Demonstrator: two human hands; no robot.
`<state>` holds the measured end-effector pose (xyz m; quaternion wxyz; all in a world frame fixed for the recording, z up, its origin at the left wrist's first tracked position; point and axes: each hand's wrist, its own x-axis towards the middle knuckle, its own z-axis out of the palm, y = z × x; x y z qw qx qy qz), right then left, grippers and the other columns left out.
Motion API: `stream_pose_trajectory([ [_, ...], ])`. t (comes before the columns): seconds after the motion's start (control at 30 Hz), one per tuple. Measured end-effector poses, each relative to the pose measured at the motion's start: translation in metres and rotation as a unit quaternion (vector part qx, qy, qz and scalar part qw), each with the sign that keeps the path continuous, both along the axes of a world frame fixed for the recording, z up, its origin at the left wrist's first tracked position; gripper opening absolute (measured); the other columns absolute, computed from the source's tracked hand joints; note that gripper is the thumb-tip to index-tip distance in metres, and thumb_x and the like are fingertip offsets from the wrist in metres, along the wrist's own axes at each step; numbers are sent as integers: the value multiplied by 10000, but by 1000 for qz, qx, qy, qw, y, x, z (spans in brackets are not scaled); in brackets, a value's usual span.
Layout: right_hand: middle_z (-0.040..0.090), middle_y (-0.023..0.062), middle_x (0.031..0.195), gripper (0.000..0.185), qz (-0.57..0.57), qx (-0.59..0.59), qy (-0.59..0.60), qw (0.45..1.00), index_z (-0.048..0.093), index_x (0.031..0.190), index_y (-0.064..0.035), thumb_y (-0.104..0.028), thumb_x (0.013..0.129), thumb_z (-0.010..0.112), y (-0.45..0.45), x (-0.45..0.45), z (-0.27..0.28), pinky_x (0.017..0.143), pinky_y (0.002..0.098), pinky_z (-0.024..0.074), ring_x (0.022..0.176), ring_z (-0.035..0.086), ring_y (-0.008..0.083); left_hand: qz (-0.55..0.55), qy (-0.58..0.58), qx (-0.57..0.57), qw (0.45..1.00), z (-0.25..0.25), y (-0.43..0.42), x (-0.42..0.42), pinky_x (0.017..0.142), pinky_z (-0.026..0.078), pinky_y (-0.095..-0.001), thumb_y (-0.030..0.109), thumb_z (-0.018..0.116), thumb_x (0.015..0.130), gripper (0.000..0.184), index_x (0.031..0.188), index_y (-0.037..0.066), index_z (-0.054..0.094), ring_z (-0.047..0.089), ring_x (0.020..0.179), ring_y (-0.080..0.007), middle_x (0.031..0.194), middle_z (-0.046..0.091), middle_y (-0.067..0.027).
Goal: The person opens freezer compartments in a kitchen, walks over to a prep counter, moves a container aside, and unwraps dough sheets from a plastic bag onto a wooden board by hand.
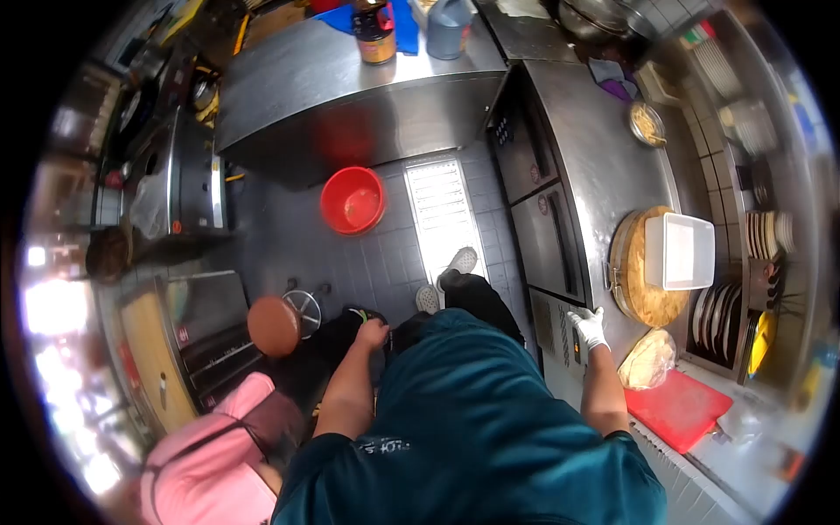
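My right hand (589, 326), in a white glove, is at the front edge of the steel counter (595, 149), its fingers apart and nothing in it. My left hand (374, 332) is bare and hangs low in front of my body, beside dark clothing; its fingers are mostly hidden. Nearest to my right hand on the counter are a round wooden board (652, 302) with a white rectangular tub (687, 252) on it, a clear bag of pale food (647, 360) and a red cutting board (678, 407).
A co-worker in pink (210, 464) is at the lower left. Beyond stand a round brown stool (275, 326) and a red basin (353, 201) on the tiled floor. Ahead, a steel table (297, 83) bears bottles. Plates fill the rack at right.
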<state>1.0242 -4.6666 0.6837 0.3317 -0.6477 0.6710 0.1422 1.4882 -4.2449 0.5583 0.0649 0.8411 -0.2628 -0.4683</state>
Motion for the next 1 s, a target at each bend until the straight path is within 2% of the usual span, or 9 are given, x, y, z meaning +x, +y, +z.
stream_pose_trajectory([
  [0.17, -36, 307, 1657, 799, -6, -8, 44, 999, 512, 1478, -26, -453, 851, 761, 8, 18, 12, 1248, 340, 220, 1506, 234, 439, 65, -1, 8, 998, -4, 0, 2, 905, 538, -484, 316, 594, 906, 343, 1048, 28, 716, 679, 1033, -414, 1058, 713, -238],
  [0.3, -94, 286, 1664, 905, -97, 0, -104, 990, 467, 1508, -4, -575, 847, 705, 5, -20, -71, 1275, 387, 68, 1546, 33, 456, -8, -25, 38, 999, 29, -39, 33, 936, 510, -511, 315, 529, 943, 371, 1086, 27, 715, 649, 1077, -442, 1131, 689, -262],
  [0.43, -84, 376, 1635, 871, -11, 15, 50, 999, 532, 1485, -75, -638, 834, 663, -10, 27, 13, 1266, 481, 40, 1515, -50, 554, -97, -9, 18, 995, -5, -76, 93, 996, 496, -479, 390, 570, 944, 449, 1122, 10, 729, 634, 1145, -420, 1179, 686, -250],
  [0.57, -41, 384, 1620, 787, -63, -11, 24, 998, 591, 1433, -80, -563, 825, 714, -18, 33, 30, 1261, 487, 144, 1499, 21, 571, -116, -20, 36, 992, 36, -184, 133, 1006, 500, -445, 345, 632, 922, 403, 1141, 22, 735, 641, 1163, -399, 1170, 703, -230],
  [0.6, -11, 373, 1627, 756, -80, -23, 13, 996, 595, 1429, -81, -528, 832, 723, -19, 30, 29, 1263, 471, 151, 1508, 43, 550, -227, -71, 7, 971, -18, -193, 164, 989, 509, -449, 316, 666, 900, 375, 1134, 33, 740, 655, 1137, -406, 1140, 711, -238],
  [0.67, 49, 352, 1641, 698, -105, -48, -5, 993, 602, 1420, -85, -458, 847, 742, -15, 26, 23, 1266, 439, 166, 1526, 86, 508, -190, -63, -8, 980, 19, -263, 172, 976, 516, -459, 339, 663, 904, 375, 1113, 38, 744, 662, 1116, -417, 1105, 715, -251],
  [0.8, 304, 261, 1620, 607, -221, -153, -67, 961, 598, 1411, -85, -339, 879, 744, 6, 14, 8, 1244, 378, 262, 1527, 257, 388, -261, -68, -70, 960, 42, -380, 188, 962, 522, -481, 385, 649, 920, 407, 1099, 29, 731, 664, 1099, -425, 1092, 712, -260],
  [0.9, 293, 256, 1626, 600, -293, -171, -71, 938, 588, 1415, -86, -298, 882, 761, 42, 26, 5, 1208, 374, 332, 1483, 350, 393, -329, -90, -83, 936, 82, -456, 165, 962, 527, -476, 343, 662, 911, 379, 1114, 32, 734, 672, 1084, -418, 1078, 717, -250],
  [1.0, 418, 248, 1557, 585, -340, -131, -64, 929, 584, 1425, -122, -347, 905, 731, 92, 50, -21, 1161, 381, 402, 1411, 459, 389, -368, -72, -102, 921, 81, -502, 146, 958, 529, -477, 328, 663, 909, 364, 1124, 43, 736, 674, 1076, -416, 1072, 717, -249],
])
